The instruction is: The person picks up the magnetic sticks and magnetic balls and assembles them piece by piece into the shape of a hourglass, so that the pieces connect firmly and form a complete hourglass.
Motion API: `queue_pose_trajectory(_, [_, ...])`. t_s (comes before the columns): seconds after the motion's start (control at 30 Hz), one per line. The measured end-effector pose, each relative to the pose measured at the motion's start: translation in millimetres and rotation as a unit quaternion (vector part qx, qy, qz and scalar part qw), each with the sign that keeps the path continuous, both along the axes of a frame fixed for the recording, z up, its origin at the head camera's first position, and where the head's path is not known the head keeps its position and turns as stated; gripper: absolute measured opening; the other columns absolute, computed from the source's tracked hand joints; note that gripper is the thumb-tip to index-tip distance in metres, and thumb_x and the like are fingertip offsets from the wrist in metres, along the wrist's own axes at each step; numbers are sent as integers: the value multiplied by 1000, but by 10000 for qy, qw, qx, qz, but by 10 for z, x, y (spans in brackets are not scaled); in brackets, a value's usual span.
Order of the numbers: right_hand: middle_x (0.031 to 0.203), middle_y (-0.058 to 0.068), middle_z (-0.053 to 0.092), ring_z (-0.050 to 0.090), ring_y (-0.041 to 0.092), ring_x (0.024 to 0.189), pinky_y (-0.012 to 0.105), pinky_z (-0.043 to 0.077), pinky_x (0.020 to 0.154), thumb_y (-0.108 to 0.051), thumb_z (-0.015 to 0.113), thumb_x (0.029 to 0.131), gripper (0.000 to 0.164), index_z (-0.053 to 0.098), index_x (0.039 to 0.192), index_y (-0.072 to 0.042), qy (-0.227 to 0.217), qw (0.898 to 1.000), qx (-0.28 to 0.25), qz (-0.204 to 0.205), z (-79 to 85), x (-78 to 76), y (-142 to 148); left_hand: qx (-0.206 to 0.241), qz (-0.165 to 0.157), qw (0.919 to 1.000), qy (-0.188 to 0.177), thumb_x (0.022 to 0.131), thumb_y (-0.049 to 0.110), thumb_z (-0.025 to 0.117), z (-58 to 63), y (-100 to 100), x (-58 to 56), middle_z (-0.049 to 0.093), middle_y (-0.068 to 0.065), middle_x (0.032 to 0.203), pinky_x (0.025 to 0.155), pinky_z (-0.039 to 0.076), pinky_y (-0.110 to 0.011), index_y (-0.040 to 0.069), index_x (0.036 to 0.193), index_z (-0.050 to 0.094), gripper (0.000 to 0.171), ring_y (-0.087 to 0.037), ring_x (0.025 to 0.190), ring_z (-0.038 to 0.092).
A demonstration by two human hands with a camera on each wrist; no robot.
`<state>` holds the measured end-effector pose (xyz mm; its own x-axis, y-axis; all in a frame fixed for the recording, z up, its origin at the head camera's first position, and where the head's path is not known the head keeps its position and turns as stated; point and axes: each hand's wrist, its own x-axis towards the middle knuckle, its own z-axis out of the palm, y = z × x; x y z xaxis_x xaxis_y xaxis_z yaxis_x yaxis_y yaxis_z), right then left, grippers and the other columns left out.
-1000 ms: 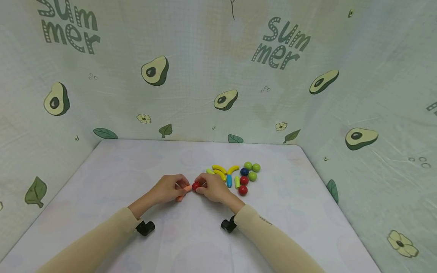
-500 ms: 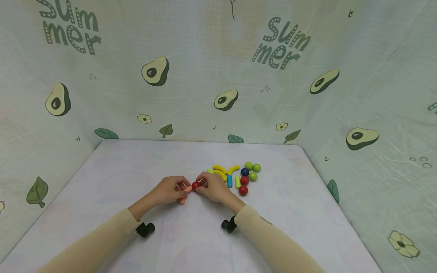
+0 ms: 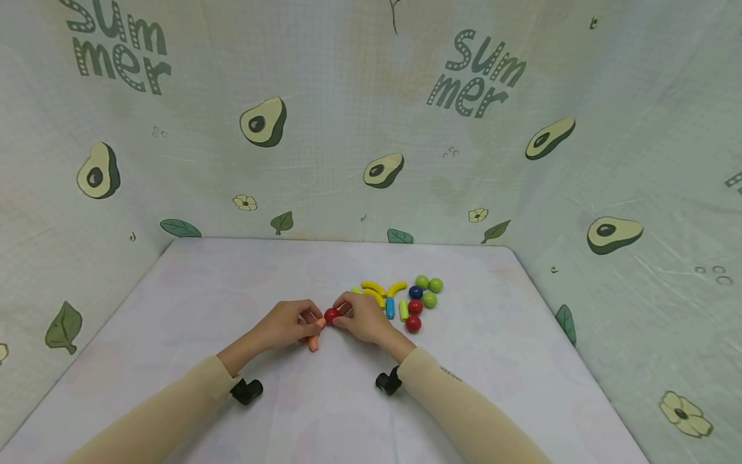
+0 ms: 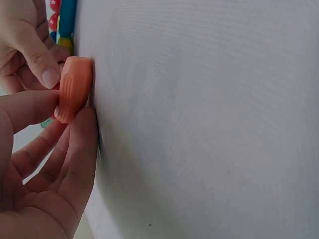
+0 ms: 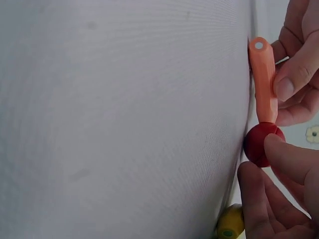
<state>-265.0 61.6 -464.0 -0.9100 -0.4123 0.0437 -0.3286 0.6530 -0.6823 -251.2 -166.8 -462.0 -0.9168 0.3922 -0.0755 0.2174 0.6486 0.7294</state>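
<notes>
In the head view my left hand (image 3: 291,322) pinches a short orange plastic stick (image 3: 313,344) between thumb and fingers, low over the white table. The stick (image 5: 264,79) has ridged sides and a hole in its far end in the right wrist view. Its other end meets a glossy red ball (image 5: 258,144) there. My right hand (image 3: 364,317) holds this ball (image 3: 332,316) with thumb and fingertips, just right of the left hand. From the left wrist view, the stick (image 4: 75,89) mostly hides the ball.
Right of the hands lie yellow banana-shaped pieces (image 3: 373,287), a blue piece (image 3: 390,308), a lime piece (image 3: 404,310), red balls (image 3: 413,323), a dark blue ball (image 3: 415,292) and green balls (image 3: 429,300). Avocado-print cloth (image 3: 324,193) surrounds the white table (image 3: 232,277).
The orange stick has turned in my left fingers, its near end swinging toward me and slightly right. Both hands stay almost in place, and the red ball remains in my right hand.
</notes>
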Motion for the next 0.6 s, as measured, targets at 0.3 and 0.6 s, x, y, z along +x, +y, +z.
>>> queue_pose_trajectory(0.3, [103,0,75,67,14,90,32,59,85,-19,79,98,21,75,119,-15,23,10000,6,73,12,9,-4,-116,119,9997,190,98,21,77,-13,20,-4,73,3,96,71,55,-33,13,117,71,22,-10,79,68])
queue_pose_trajectory(0.6, [105,-1,76,67,13,90,31,58,86,-19,80,98,22,75,119,-17,48,9999,50,117,21,11,-9,-141,138,9996,220,96,23,79,-42,35,-34,72,6,90,70,53,-32,15,122,71,28,-10,76,65])
